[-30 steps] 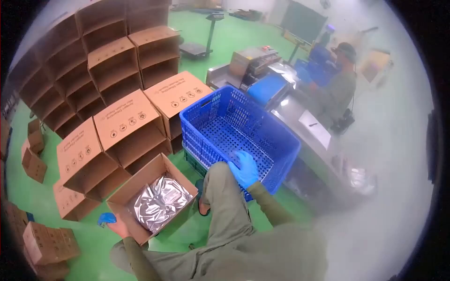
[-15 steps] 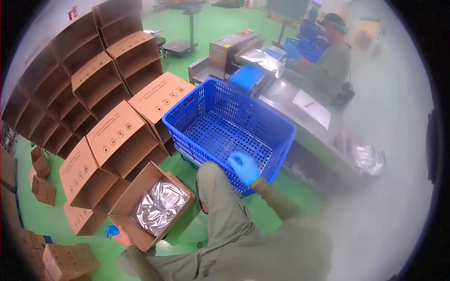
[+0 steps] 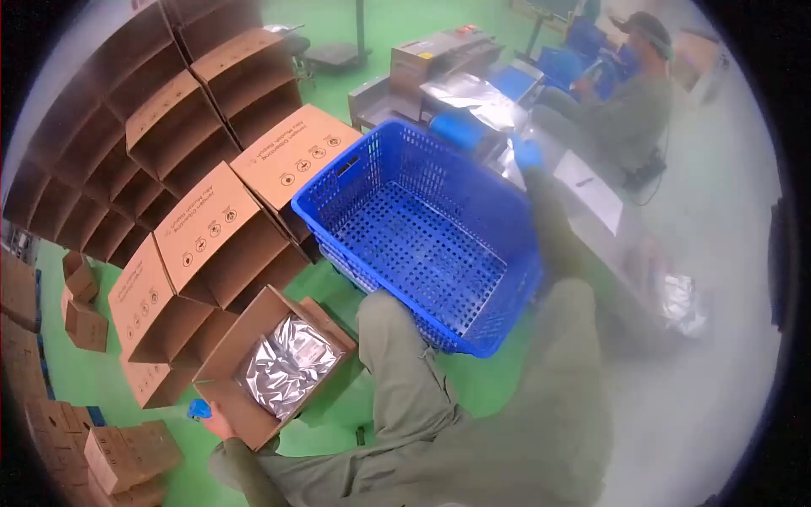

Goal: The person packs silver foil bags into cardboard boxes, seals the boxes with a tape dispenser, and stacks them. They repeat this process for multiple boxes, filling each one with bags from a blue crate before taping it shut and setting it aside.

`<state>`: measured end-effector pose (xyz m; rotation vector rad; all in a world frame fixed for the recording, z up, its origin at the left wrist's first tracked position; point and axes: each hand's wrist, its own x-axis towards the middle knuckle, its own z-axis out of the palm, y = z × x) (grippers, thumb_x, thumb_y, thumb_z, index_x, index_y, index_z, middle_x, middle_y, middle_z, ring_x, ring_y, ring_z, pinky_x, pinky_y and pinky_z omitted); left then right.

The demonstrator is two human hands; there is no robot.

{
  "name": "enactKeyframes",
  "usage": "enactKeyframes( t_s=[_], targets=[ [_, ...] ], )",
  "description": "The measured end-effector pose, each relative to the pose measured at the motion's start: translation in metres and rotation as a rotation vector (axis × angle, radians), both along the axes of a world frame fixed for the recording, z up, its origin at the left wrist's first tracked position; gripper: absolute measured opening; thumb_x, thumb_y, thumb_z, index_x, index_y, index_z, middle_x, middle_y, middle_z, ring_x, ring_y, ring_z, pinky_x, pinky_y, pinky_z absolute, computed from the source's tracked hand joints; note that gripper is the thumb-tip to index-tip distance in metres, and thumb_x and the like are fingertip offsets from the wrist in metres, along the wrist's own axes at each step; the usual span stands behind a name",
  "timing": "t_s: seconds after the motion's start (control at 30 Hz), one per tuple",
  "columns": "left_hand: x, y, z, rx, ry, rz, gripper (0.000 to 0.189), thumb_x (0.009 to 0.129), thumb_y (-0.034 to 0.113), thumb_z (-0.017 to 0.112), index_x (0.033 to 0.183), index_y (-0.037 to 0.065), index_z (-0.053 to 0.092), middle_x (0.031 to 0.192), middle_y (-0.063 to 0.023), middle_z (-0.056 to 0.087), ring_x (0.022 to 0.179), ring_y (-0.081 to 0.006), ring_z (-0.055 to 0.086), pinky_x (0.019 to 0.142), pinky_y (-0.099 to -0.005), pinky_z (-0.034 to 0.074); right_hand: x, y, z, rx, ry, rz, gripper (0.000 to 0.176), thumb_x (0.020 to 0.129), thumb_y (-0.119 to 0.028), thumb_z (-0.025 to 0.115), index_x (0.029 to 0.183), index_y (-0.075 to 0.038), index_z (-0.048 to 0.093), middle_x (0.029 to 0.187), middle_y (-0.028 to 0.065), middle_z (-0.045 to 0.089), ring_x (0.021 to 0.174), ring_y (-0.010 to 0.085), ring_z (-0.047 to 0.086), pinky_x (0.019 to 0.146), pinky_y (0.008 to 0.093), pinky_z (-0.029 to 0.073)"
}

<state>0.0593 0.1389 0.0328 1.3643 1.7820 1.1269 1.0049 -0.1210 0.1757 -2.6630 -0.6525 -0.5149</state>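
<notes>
My right hand [image 3: 527, 154], in a blue glove, reaches past the far side of the blue plastic crate [image 3: 405, 308] to the metal conveyor table. Silvery foil [image 3: 508, 164] shows beside its fingers, which are too blurred to tell if they grip it. The perforated floor of the crate is bare. At lower left, my left hand [image 3: 219, 421] is against the outside of an open cardboard box [image 3: 221, 384], its fingers closed around a small blue object [image 3: 199, 409] whose kind I cannot make out. Shiny foil packs [image 3: 287, 363] lie inside that box.
Open cardboard boxes [image 3: 207, 221] are stacked on their sides at left. A metal machine [image 3: 435, 59] with a blue belt [image 3: 457, 128] stands beyond the crate. A co-worker [image 3: 629, 110] sits at upper right. A white sheet [image 3: 587, 190] and a foil bundle [image 3: 680, 304] are on the right.
My right hand has left the crate's near side and moved up and away to the conveyor table. The view has shifted slightly. My left hand stays by the cardboard box.
</notes>
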Motion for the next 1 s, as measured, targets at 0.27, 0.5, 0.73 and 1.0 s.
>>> enactKeyframes(
  t_s=[0.27, 0.5, 0.73, 1.0],
  targets=[
    [-0.03, 0.022, -0.051, 0.086, -0.122, -0.012, 0.033, 0.085, 0.011, 0.063, 0.111, -0.008, 0.056, 0.108, -0.0115, 0.061, 0.092, -0.0193, 0.058, 0.082, -0.0335, 0.047, 0.032, 0.035, -0.012, 0.519, 0.062, 0.485, 0.042, 0.097, -0.035, 0.046, 0.12, 0.0, 0.055, 0.091, 0.007, 0.063, 0.081, 0.0147, 0.06, 0.072, 0.0308, 0.05],
    [-0.023, 0.014, -0.039, 0.146, 0.267, 0.027, 0.03, 0.085, 0.02, 0.065, 0.101, -0.005, 0.059, 0.095, -0.011, 0.063, 0.085, -0.0233, 0.058, 0.08, -0.0387, 0.047, -0.152, 0.051, 0.107, 0.639, 0.411, 0.695, 0.034, 0.086, -0.027, 0.062, 0.104, 0.002, 0.061, 0.093, 0.0088, 0.064, 0.085, 0.0213, 0.06, 0.076, 0.0342, 0.048],
    [-0.024, 0.023, -0.059, 0.13, 0.006, 0.017, 0.035, 0.079, 0.019, 0.073, 0.1, -0.003, 0.056, 0.094, -0.0089, 0.061, 0.084, -0.0195, 0.055, 0.081, -0.038, 0.046, -0.339, 0.071, 0.159, -0.642, 0.145, 0.874, 0.047, 0.073, -0.045, 0.07, 0.092, -0.002, 0.066, 0.09, 0.02, 0.065, 0.08, 0.0361, 0.063, 0.073, 0.0414, 0.049],
    [0.002, 0.016, -0.04, 0.2, -0.091, 0.147, 0.034, 0.07, 0.016, 0.077, 0.091, 0.002, 0.054, 0.087, -0.0061, 0.06, 0.078, -0.0171, 0.056, 0.076, -0.0348, 0.047, -0.483, 0.093, 0.3, -0.23, 0.373, 1.303, 0.045, 0.072, -0.016, 0.075, 0.113, -0.002, 0.062, 0.088, 0.0087, 0.067, 0.08, 0.014, 0.062, 0.075, 0.0297, 0.05]
  ],
)
